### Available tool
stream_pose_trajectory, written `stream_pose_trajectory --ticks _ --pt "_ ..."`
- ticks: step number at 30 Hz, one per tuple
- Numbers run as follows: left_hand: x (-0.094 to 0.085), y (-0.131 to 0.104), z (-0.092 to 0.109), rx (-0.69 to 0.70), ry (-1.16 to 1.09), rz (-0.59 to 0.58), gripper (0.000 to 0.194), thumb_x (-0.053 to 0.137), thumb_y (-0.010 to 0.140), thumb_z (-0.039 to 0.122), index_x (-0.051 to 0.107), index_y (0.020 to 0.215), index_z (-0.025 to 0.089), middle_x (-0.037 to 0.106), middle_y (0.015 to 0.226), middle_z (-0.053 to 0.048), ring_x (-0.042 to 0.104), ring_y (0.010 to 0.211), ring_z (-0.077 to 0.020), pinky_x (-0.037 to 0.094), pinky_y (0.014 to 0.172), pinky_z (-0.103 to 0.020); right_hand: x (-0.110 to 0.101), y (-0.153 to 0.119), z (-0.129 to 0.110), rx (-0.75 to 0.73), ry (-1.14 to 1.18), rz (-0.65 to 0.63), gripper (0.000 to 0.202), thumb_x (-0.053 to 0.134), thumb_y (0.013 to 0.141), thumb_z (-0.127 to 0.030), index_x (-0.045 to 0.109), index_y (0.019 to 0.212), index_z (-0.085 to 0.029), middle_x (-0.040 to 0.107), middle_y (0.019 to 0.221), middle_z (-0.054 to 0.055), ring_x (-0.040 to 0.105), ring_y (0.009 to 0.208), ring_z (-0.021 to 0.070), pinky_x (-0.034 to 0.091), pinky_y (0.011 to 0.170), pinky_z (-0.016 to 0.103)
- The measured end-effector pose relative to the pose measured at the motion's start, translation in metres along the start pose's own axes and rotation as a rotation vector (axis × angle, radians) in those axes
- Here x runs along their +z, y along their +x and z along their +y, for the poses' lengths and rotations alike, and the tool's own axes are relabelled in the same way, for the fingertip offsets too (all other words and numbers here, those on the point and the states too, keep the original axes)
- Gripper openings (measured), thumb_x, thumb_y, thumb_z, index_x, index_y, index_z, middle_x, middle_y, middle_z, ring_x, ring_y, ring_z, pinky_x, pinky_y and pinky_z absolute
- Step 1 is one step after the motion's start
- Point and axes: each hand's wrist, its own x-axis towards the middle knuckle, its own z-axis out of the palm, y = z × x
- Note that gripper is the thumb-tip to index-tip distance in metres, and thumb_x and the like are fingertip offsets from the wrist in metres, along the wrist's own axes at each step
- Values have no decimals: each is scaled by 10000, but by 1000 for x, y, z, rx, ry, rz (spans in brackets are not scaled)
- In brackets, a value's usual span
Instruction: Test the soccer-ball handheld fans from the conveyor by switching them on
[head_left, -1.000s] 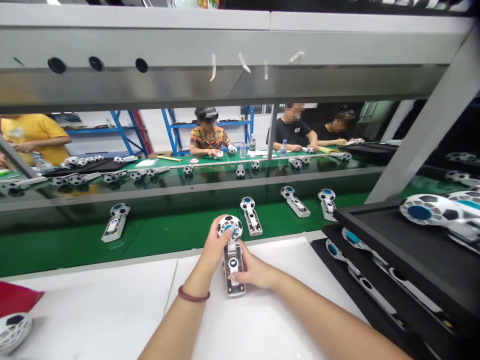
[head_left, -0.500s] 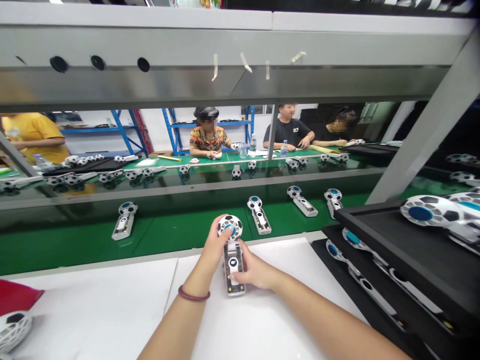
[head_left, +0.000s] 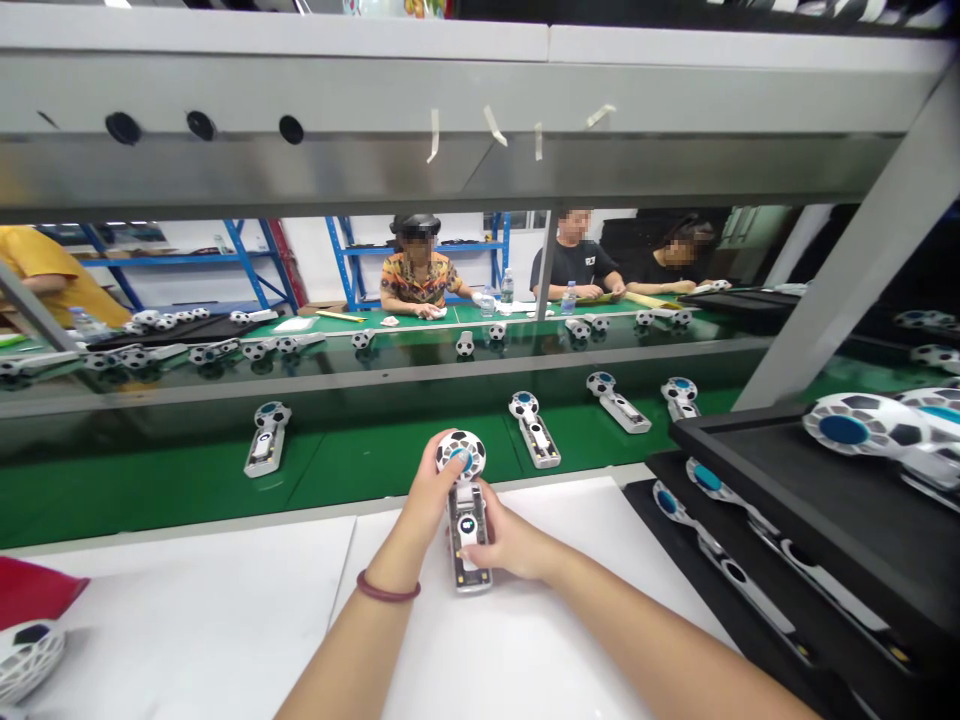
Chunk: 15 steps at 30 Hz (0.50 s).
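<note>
Both hands hold one handheld device (head_left: 469,572) with a soccer-ball-patterned round head and a clear-cased handle. My left hand (head_left: 433,472) is closed around the head, its thumb pressed on the blue disc in the middle. On the lower handle, my right hand (head_left: 506,540) is wrapped from the right, thumb lying across the white strip below a small round dark window. The device is held over the white work surface (head_left: 247,610), head pointing away from me. The fingers behind it are mostly hidden.
Similar devices (head_left: 535,430) lie on the green conveyor belt (head_left: 375,440) ahead. Stacked black trays (head_left: 720,440) with more devices stand at right. A red item (head_left: 34,590) and a ball-patterned part (head_left: 30,660) are at left. A grey beam (head_left: 465,100) spans above; several people sit or stand opposite.
The devices on the near belt have shifted right, and those on the far belt slightly left. My hands keep the same hold. A co-worker in yellow opposite has moved left.
</note>
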Motion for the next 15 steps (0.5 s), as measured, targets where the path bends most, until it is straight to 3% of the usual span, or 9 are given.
stream_pose_trajectory --ticks 15 --pt "-2 2 0 13 31 -26 462 713 647 372 553 1047 204 617 938 -46 588 804 -197 466 685 -268 0 0 0 -12 -26 -27 793 722 648 -193 278 1302 -254 532 1100 58 540 967 199 420 875 381"
